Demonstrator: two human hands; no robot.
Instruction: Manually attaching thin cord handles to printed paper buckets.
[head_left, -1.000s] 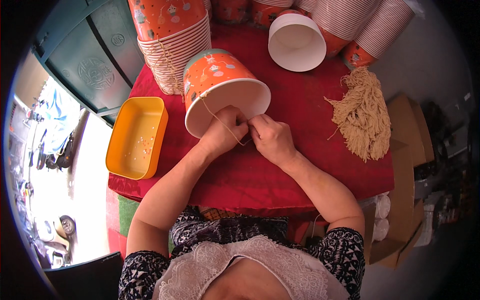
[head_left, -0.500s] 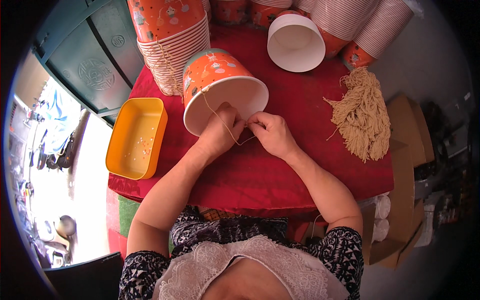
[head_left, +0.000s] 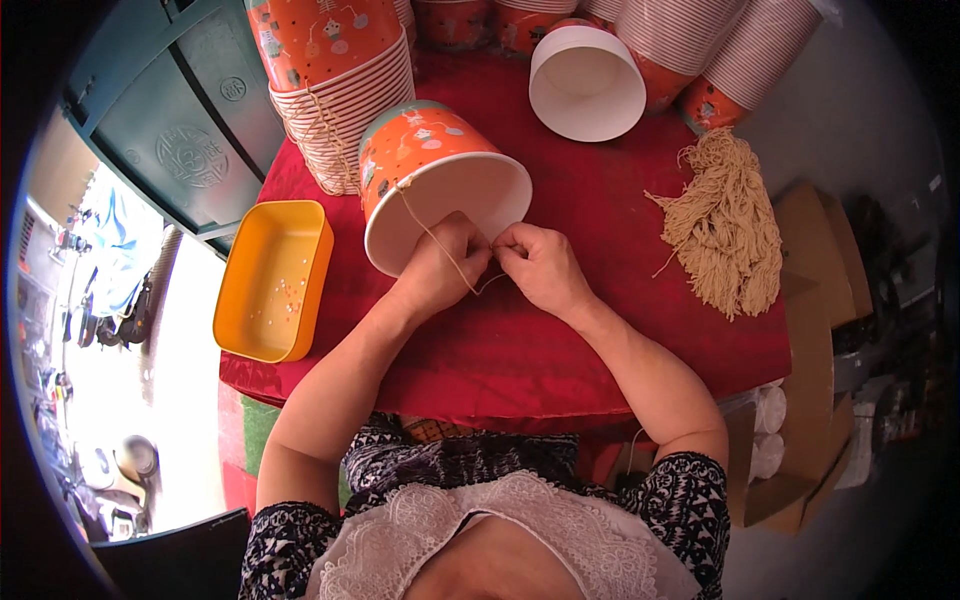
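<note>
An orange paper bucket (head_left: 425,140) with printed figures lies tipped on its side on the red-covered table, its white mouth facing me. A tan cord (head_left: 432,235) comes out of the bucket's wall near the rim and loops down to my fingers. My left hand (head_left: 447,258) reaches to the bucket's mouth, fingers pinched. Right beside it, my right hand (head_left: 543,262) pinches at the same spot, thumb and forefinger closed on the cord's end. Whatever else sits between the fingertips is too small to make out.
At the left stands a yellow tray (head_left: 272,345) with small pale beads. Stacked corded buckets (head_left: 340,120) rise behind it. A bundle of tan cords (head_left: 730,225) lies at the right, and an open white-lined bucket (head_left: 588,85) stands tilted farther back. Cardboard boxes (head_left: 810,360) flank the table.
Both hands keep pinching together at the bucket's mouth, with only slight finger movement. The whole view has shifted a little.
</note>
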